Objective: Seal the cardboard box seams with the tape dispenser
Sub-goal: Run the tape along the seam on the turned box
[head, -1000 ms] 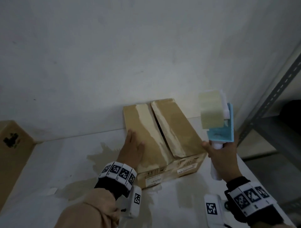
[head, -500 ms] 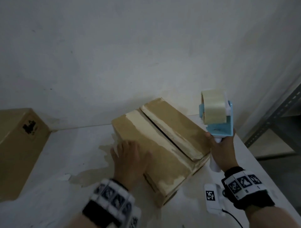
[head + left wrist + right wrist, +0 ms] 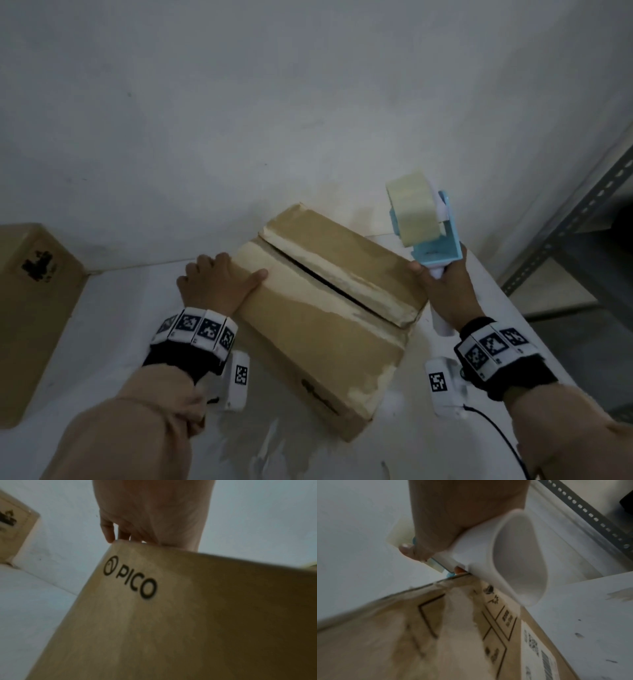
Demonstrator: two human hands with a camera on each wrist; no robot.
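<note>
Looking down from the head view, a stiff, light-looking cardboard box [image 3: 322,308] sits at center, steadied at nine o'clock by the flat left hand [image 3: 219,284]; the tape dispenser [image 3: 424,226] is grasped by the right hand [image 3: 445,291] at two o'clock. In the left wrist view, the box's top edge is touched by the fingertips [image 3: 109,536]. In the right wrist view, the smooth white handle [image 3: 510,555], the best place to hold it, is gripped.

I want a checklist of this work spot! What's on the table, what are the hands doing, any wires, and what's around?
Surface: white table, stained and scuffed.
Job's things: cardboard box, centre seam gaping, old torn tape marks; tape dispenser, blue frame, roll loaded.
Clutter: second cardboard box at the left edge.
Grippers: left hand lies over the box's far-left corner; right hand grips the dispenser's white handle, beside the box.
Cables: black cable from the right wrist camera.
Surroundings: white wall; metal shelf at right.
</note>
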